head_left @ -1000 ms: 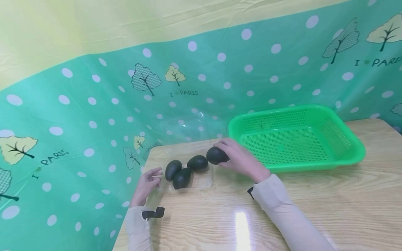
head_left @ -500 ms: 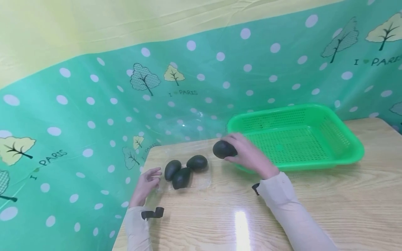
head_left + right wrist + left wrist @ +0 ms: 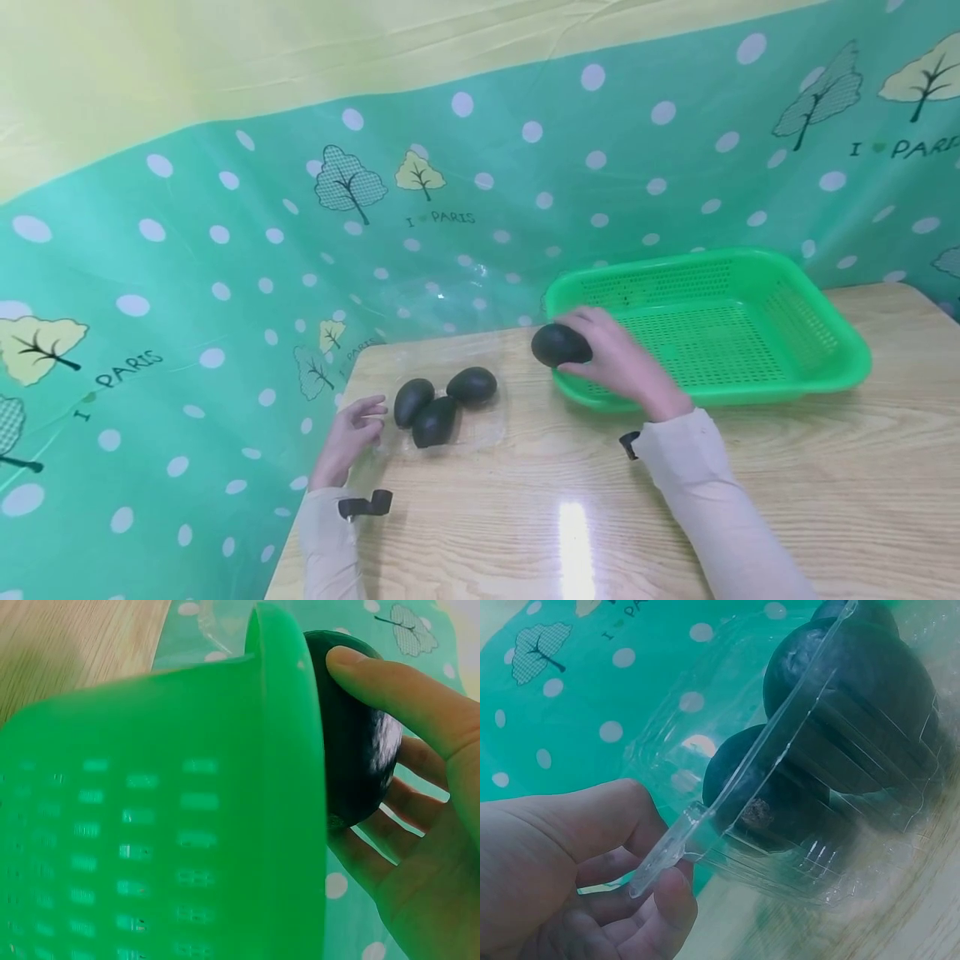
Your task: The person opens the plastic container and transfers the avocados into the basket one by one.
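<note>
At the table's [image 3: 750, 500] back edge: green basket [image 3: 825, 367] | right hand [image 3: 622, 362] grips avocado [image 3: 558, 345] against its rim | left hand [image 3: 348, 437] pinches clear clamshell [image 3: 780, 750] holding three avocados [image 3: 442, 402]

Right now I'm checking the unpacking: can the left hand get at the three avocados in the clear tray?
Probably yes: the left hand already holds the clear tray by its rim, and the three avocados lie uncovered beside it.

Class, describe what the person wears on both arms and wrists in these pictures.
Both arms wear long, pale beige sleeves: the left sleeve, the right sleeve. A small black strap sits at the left wrist and another black strap at the right. Both hands are bare.
</note>
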A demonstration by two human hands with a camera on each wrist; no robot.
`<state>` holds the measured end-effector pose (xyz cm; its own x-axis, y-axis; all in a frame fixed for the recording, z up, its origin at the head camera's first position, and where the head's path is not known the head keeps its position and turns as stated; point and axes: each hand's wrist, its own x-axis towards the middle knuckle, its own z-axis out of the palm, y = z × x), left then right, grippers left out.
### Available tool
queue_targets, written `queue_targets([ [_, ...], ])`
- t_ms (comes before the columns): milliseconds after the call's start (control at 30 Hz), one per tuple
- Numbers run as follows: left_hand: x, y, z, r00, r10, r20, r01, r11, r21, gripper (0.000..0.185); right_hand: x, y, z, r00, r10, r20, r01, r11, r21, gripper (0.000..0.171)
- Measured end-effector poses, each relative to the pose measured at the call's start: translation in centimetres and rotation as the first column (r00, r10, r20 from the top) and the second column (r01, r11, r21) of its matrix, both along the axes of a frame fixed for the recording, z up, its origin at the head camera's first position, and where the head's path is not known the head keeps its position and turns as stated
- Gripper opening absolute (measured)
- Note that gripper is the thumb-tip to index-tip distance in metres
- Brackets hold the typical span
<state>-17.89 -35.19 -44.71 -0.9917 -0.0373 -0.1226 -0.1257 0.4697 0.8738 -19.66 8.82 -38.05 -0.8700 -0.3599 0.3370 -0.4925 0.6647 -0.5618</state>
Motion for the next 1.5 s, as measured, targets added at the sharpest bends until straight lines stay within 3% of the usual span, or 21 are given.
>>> queue_targets([
  [367, -0.1, -0.1, -0.2, 1.000, 0.000, 0.002, 0.000, 1.000, 0.008, 0.055, -0.1, 1.3, -0.7, 0.998, -0.051, 0.021, 0.051, 0.999, -0.013, 0.064],
  [633, 0.0, -0.1, -0.1, 1.000, -0.002, 0.004, 0.002, 1.000, 0.018, 0.055, 0.0, 2.3, -1.1, 0.993, -0.095, 0.071, 0.092, 0.995, 0.044, 0.068],
  [867, -0.3, -0.4, -0.3, 1.000, -0.003, 0.027, 0.002, 1.000, 0.028, 0.057, 0.2, 2.8, -1.6, 0.991, -0.091, 0.102, 0.081, 0.992, 0.098, 0.067],
  [1300, -0.1, -0.2, -0.2, 1.000, -0.005, -0.023, 0.004, 1.000, -0.012, 0.054, -0.1, 3.3, -2.7, 0.980, -0.087, 0.180, 0.062, 0.988, 0.140, 0.063],
  [1500, -0.2, -0.4, -0.2, 1.000, -0.015, 0.004, 0.015, 1.000, 0.000, 0.055, 0.0, 3.3, -2.9, 0.974, -0.088, 0.209, 0.056, 0.987, 0.153, 0.063],
])
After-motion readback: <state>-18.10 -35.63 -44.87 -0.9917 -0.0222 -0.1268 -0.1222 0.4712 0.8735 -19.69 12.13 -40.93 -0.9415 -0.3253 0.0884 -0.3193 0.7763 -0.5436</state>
